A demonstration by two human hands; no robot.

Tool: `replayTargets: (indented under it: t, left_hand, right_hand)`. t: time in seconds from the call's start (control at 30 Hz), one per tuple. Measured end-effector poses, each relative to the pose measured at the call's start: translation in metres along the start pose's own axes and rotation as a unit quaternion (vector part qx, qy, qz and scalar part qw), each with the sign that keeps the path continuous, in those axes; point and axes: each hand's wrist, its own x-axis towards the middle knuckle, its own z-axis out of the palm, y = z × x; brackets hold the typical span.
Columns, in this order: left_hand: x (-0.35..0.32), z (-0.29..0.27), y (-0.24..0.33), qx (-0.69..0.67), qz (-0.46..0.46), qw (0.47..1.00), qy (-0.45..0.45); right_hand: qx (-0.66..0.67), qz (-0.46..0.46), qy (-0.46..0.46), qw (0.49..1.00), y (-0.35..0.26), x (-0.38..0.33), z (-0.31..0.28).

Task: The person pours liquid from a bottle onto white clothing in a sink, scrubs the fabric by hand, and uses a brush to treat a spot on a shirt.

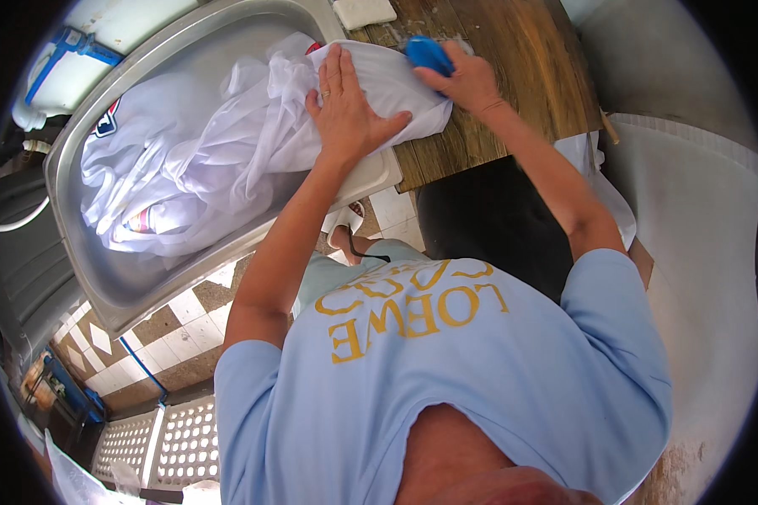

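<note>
A wet white garment [227, 156] lies bunched in the metal sink [173, 42], with red and dark patches showing on it. One end of it stretches over the sink's right side onto the wooden board [514, 50]. My left hand [345, 118] presses flat on that end, fingers straight and thumb spread out. At the far edge of the stretched cloth, my right hand [470, 80] grips a blue scrub brush [429, 55]. The brush's underside is hidden, and its outline is slightly blurred.
A white block [364, 12], perhaps soap, rests on the board beside the sink's far corner. Blue pipe fittings [72, 50] are on the wall at the far left. A black surface [488, 219] lies below the board. Perforated pale crates [189, 442] stand on the tiled floor.
</note>
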Motion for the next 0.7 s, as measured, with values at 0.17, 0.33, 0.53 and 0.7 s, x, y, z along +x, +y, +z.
replayTargets:
  t: [0.17,0.33,0.53,0.7]
  left_hand:
    - [0.000,0.000,0.002,0.008,-0.007,1.000,-0.004]
    - [0.003,0.006,-0.002,-0.011,0.001,1.000,0.004]
    - [0.004,-0.001,0.002,-0.012,-0.005,1.000,0.002]
    - [0.002,0.004,-0.002,-0.023,-0.004,1.000,0.004]
  right_hand:
    - [0.037,-0.022,-0.006,0.999,-0.039,0.045,-0.008]
    - [0.051,-0.056,0.022,0.997,-0.038,0.016,0.026]
    - [-0.024,-0.008,-0.048,0.999,-0.011,0.030,-0.021]
    - [0.053,-0.069,0.038,0.995,-0.041,0.018,0.027]
